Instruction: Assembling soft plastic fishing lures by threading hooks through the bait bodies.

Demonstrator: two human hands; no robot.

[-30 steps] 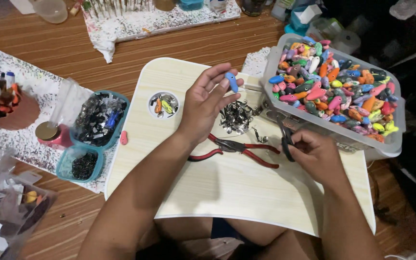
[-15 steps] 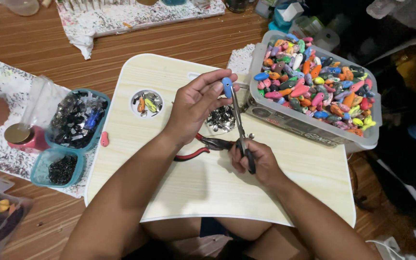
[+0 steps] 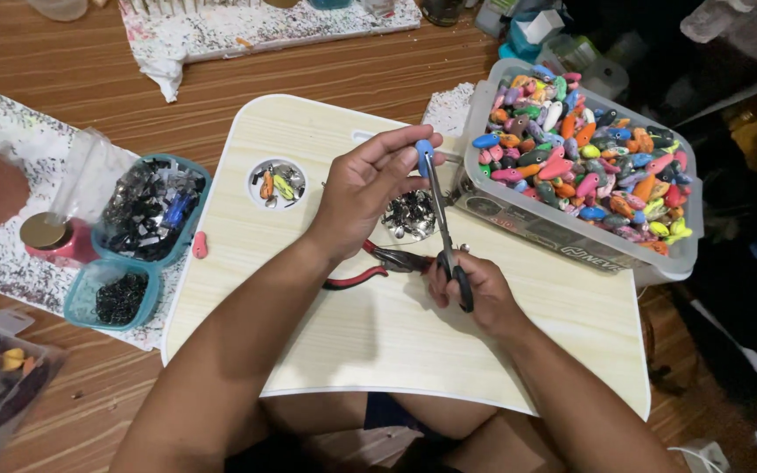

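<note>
Blue lure (image 3: 424, 153), small and rounded, sits pinched at the fingertips of the left hand (image 3: 368, 188), held up above the pale wooden lap desk (image 3: 326, 298). Fingers curled in, thumb and forefinger closed tight on that blue piece. The right hand (image 3: 475, 289) is wrapped around the dark handles of a pair of long thin pliers (image 3: 444, 228), fingers closed on them, and the slim tip runs straight up to meet the blue lure right at the left fingertips.

Under the left wrist, a second pair of pliers with red handles (image 3: 370, 267) lies flat on the desk, untouched. Just beyond it, between the two hands, a heap of small shiny metal bits (image 3: 409, 215) rests on the desk surface. A round recess in the desk (image 3: 276, 184) holds a few coloured lures and metal parts.

Off to the right, a clear plastic tub (image 3: 571, 236) is piled with lures in pink, orange, blue, green and yellow. To the left, two teal trays (image 3: 146, 219) carry dark hardware, one small pink lure (image 3: 198, 246) lies beside them at the desk's edge, and a small red jar with a gold lid (image 3: 50, 238) stands near them.
</note>
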